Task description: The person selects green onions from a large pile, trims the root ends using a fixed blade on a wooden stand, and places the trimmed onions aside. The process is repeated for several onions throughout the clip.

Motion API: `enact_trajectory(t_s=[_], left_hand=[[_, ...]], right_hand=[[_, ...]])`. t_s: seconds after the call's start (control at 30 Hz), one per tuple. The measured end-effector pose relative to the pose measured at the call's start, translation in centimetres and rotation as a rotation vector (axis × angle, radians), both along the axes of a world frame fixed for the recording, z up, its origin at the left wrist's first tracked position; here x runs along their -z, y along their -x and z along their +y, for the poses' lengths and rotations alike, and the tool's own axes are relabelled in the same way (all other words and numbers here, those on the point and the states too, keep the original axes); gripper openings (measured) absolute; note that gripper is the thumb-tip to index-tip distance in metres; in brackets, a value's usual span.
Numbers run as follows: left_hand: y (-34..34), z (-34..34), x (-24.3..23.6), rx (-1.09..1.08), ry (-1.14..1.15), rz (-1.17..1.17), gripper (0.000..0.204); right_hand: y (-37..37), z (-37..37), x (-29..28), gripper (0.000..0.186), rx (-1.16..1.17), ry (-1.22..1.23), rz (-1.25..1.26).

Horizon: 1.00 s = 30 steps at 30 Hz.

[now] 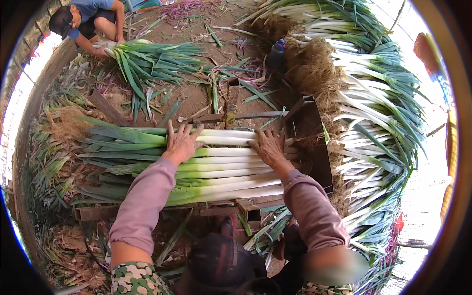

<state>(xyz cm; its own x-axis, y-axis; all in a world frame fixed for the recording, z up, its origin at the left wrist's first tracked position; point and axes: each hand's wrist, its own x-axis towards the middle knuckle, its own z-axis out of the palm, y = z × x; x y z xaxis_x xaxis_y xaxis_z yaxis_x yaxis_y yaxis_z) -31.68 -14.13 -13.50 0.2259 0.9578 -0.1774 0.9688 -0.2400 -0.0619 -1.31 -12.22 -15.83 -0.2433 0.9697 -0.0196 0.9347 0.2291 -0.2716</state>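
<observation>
A row of leeks (231,167) lies side by side on a metal frame in front of me, green leaves to the left and white ends to the right. My left hand (180,142) is closed over the farthest leek (227,137), where green turns to white. On the same stalk, nearer its root end, my right hand (270,147) grips with the thumb on the near side and the fingers over the far side. An upright dark metal plate (314,142) stands just right of the root ends, which are partly hidden.
A large heap of leeks (373,118) with brown roots runs along the right. Trimmings and roots (64,147) pile up at the left. At far left a crouching person (96,19) holds a bunch of leeks (152,59). A dark blue bottle (277,53) stands beyond the frame (101,212).
</observation>
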Motion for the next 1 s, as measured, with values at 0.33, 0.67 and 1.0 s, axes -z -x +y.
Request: enact_trajectory(t_s=[0.33, 0.67, 1.0], left_hand=[[-1.8, -3.6, -0.8, -0.106, 0.044, -0.081, 0.059], [-7.4, -4.0, 4.2, -0.127, -0.213, -0.188, 0.061], [-8.2, -4.0, 3.1, -0.181, -0.223, -0.191, 0.058]], right_hand=[[-0.2, -2.1, 1.0, 0.044, -0.031, -0.274, -0.002], [-1.9, -2.5, -8.0, 0.041, -0.155, -0.180, 0.073], [-12.6, -1.5, -13.3, 0.014, -0.250, -0.183, -0.313]])
